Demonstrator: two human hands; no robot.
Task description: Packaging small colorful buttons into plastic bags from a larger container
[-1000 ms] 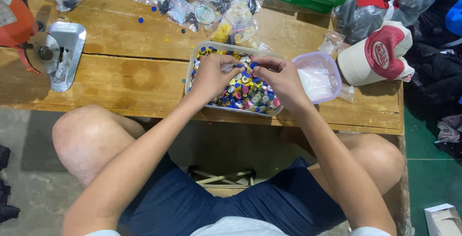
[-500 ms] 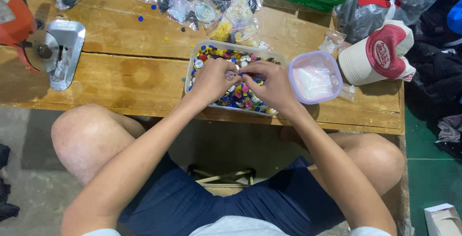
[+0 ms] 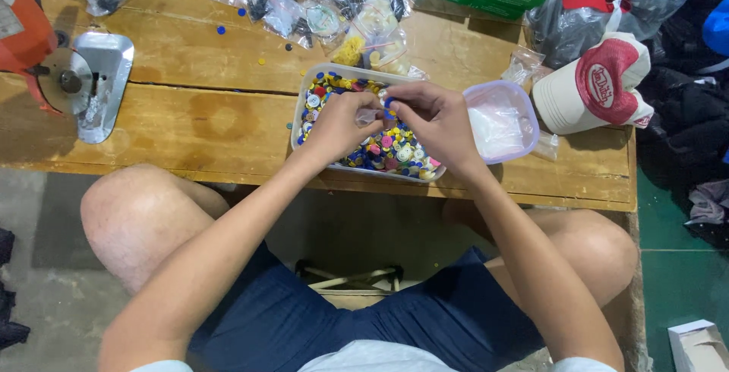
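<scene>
Buttons (image 3: 395, 152) filled the clear tray (image 3: 298, 125); I had my left hand (image 3: 342, 123) and right hand (image 3: 437, 118) pinched together on a small clear bag (image 3: 370, 116) above it.

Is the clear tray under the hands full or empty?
Nearly full. The tray holds a dense layer of small coloured buttons from wall to wall; the left hand and right hand cover its middle.
</scene>
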